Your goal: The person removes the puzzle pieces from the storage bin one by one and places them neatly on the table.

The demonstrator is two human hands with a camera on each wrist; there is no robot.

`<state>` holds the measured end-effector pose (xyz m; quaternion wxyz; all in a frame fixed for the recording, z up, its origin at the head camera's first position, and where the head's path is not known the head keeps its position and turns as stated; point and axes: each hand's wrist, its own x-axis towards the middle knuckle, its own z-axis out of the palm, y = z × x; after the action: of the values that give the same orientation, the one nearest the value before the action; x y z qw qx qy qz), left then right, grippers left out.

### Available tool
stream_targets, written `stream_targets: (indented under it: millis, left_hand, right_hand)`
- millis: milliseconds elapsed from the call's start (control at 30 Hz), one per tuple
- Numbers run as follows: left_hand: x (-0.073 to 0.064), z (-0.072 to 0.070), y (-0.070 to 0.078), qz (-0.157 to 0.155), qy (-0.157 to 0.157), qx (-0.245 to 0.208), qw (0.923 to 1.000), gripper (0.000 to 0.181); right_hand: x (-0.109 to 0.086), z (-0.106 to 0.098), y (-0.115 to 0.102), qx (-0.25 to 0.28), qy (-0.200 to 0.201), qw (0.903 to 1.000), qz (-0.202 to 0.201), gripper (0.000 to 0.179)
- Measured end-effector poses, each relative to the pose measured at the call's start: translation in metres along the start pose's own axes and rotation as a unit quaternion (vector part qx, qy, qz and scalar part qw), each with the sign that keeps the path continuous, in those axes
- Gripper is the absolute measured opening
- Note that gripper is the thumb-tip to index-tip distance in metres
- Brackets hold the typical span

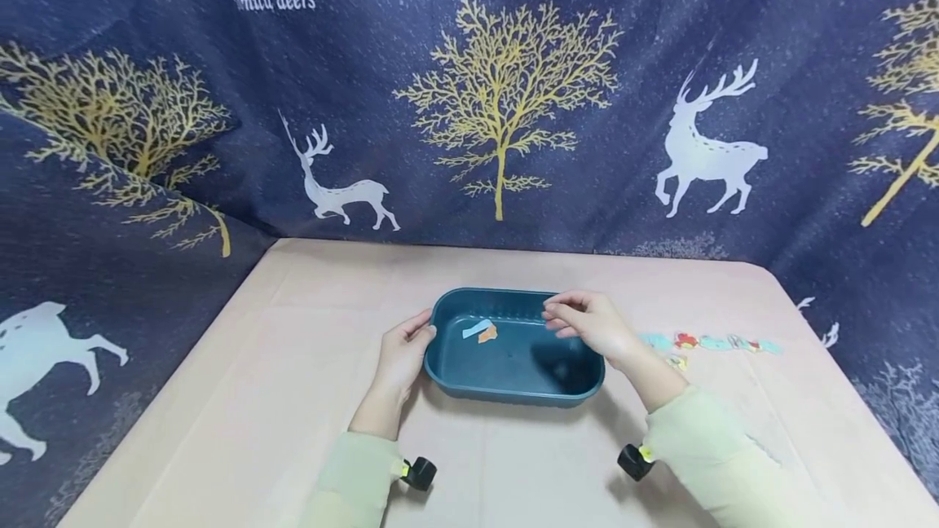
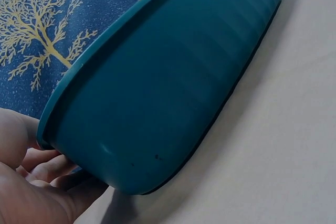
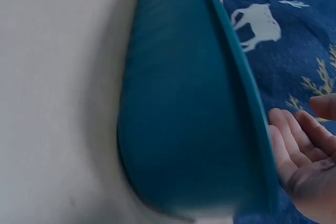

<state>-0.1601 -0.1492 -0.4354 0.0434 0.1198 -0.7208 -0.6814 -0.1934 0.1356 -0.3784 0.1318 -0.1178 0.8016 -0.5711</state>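
Note:
A dark teal plastic tub (image 1: 506, 373) sits on the table in front of me. My left hand (image 1: 398, 355) grips its left end, thumb at the rim and fingers underneath the outer wall, as the left wrist view shows. Inside the tub, left of its middle, lie a light blue strip (image 1: 477, 329) and a small orange piece (image 1: 487, 335). Over the tub's right end hovers my right hand (image 1: 592, 326), fingers loosely bent. In the right wrist view its thumb stands apart from the fingers (image 3: 302, 137), with nothing visible between them.
To the right of the tub, several small cut-out pieces lie in a row, among them a red one (image 1: 685, 341). A yellowish piece (image 1: 677, 363) lies just below the row, partly behind the right forearm. A blue cloth (image 1: 513, 235) with trees and deer hangs behind the table.

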Motion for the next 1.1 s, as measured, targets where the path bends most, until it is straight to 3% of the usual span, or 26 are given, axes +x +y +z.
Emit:
stream_targets:
  millis: [300,433,733,967,1100]
  left_hand:
    - [0.000,0.001,-0.002,-0.004,0.004,-0.003,1.0000,0.037]
    - [0.002,0.001,0.001,0.000,0.009,-0.002,1.0000,0.037]
    - [0.007,0.002,0.001,0.006,0.008,-0.001,0.9999,0.037]
    - [0.004,0.000,-0.001,-0.002,0.005,-0.003,1.0000,0.037]
    - [0.003,-0.001,-0.001,-0.002,0.006,-0.006,1.0000,0.037]
  right_hand:
    - [0.024,0.039,0.001,-0.079,-0.033,0.9963,0.002,0.033]
    - [0.037,0.054,0.000,-0.096,-0.035,0.9945,0.024,0.032]
    - [0.054,0.077,0.002,-0.056,0.025,0.9909,0.119,0.032]
    - [0.055,0.089,0.010,-0.111,0.046,0.9850,0.124,0.038]
    - [0.055,0.092,0.015,-0.160,0.059,0.9798,0.104,0.043]
